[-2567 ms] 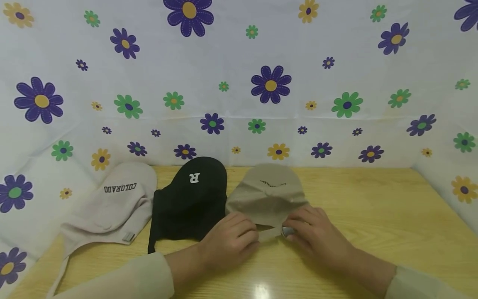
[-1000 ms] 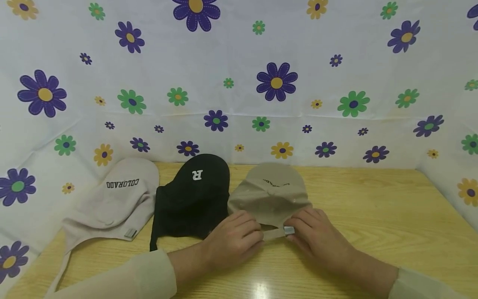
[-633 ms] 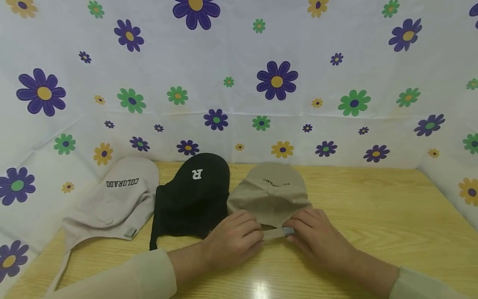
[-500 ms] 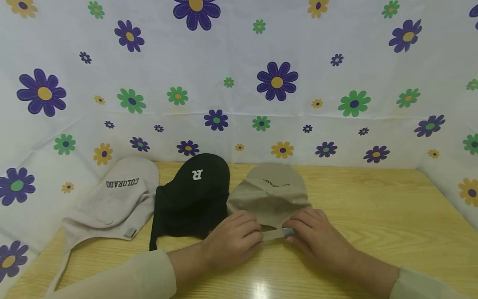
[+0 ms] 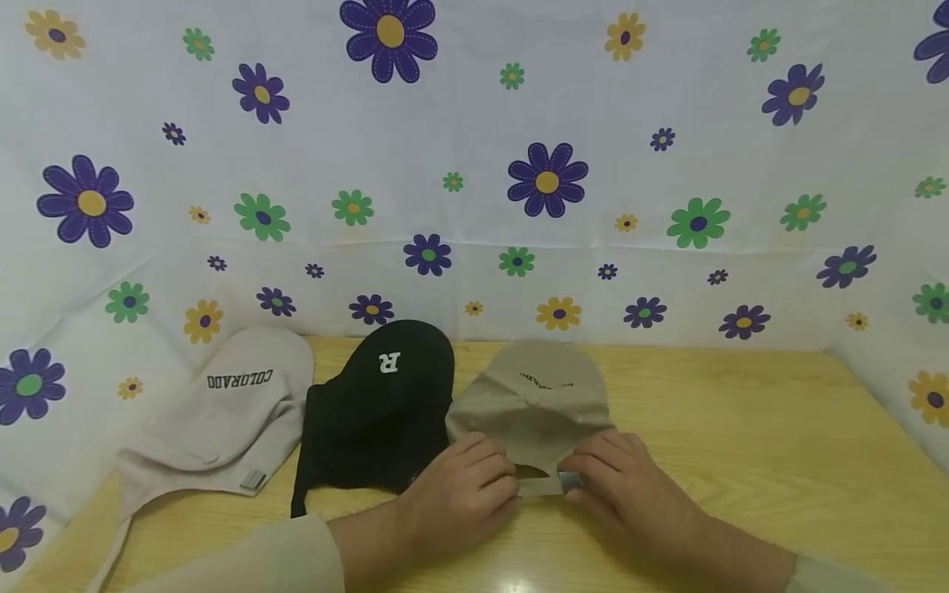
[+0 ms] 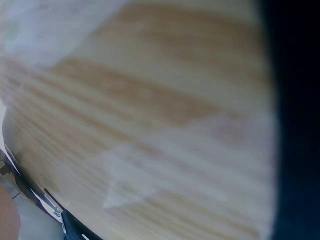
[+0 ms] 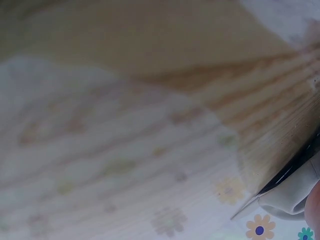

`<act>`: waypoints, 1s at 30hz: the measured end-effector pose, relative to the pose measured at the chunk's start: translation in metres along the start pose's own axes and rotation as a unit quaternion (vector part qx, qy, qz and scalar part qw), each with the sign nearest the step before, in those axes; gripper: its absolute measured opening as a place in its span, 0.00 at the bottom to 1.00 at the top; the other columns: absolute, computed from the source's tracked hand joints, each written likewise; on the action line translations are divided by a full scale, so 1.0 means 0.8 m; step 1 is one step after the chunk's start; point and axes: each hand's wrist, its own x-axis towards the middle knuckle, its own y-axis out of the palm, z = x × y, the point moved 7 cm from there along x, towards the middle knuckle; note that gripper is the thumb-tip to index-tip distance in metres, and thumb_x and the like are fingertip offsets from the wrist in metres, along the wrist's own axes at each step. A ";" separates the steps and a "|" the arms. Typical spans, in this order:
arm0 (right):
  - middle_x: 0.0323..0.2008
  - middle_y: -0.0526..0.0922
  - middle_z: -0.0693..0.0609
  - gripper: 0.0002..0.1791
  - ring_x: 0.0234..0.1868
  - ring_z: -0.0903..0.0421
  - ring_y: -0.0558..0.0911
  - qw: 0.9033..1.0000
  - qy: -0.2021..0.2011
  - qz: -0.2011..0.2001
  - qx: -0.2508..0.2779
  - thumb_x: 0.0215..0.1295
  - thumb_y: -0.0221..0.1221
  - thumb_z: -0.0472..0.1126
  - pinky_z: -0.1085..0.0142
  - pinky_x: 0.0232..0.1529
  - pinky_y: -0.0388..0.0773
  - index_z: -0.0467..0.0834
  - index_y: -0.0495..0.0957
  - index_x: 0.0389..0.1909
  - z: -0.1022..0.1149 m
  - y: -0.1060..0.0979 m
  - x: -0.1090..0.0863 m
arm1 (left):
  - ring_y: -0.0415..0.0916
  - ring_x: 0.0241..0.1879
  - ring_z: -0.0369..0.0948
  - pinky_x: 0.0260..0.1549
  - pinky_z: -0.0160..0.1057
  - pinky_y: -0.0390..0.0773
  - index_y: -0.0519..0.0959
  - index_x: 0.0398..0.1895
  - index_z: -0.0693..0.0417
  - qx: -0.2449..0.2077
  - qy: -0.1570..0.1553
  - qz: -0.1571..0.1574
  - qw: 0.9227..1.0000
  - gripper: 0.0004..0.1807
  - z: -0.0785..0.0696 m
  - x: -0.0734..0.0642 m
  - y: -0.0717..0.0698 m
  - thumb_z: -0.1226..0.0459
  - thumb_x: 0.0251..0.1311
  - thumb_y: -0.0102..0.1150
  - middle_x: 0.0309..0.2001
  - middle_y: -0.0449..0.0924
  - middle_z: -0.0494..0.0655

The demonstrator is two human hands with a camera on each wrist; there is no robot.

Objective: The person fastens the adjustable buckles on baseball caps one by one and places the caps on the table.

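Observation:
In the head view a khaki baseball cap (image 5: 537, 403) lies at the centre of the table, its brim away from me. Its back strap (image 5: 541, 486) runs between my hands below a small dark opening. My left hand (image 5: 465, 492) pinches the strap's left end, fingertips at the cap's edge. With thumb and fingers, my right hand (image 5: 639, 492) holds the strap's right end at a grey metal-looking buckle (image 5: 569, 481). Both thumbs are partly hidden. The wrist views show mostly blurred, glossy table.
Left of the khaki cap lies a black cap (image 5: 378, 412) with a white R, partly behind my left hand. Farther left is a pale cap (image 5: 222, 412) lettered COLORADO, its strap trailing forward. A flowered cloth (image 5: 474, 123) hangs behind the wooden table (image 5: 741, 428).
The head view has tilted, so everything sits lower in the picture. Both hands keep their hold, and the strap between them looks more level than half a second ago.

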 end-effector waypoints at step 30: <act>0.46 0.80 0.62 0.14 0.49 0.61 0.75 1.000 -0.009 -0.014 -0.011 0.73 0.54 0.52 0.69 0.51 0.64 0.49 0.80 0.48 0.002 -0.001 0.000 | 0.75 0.36 0.37 0.44 0.35 0.75 0.80 0.26 0.49 -0.022 0.004 -0.008 1.000 0.05 -0.002 -0.001 0.002 0.65 0.54 0.68 0.33 0.80 0.39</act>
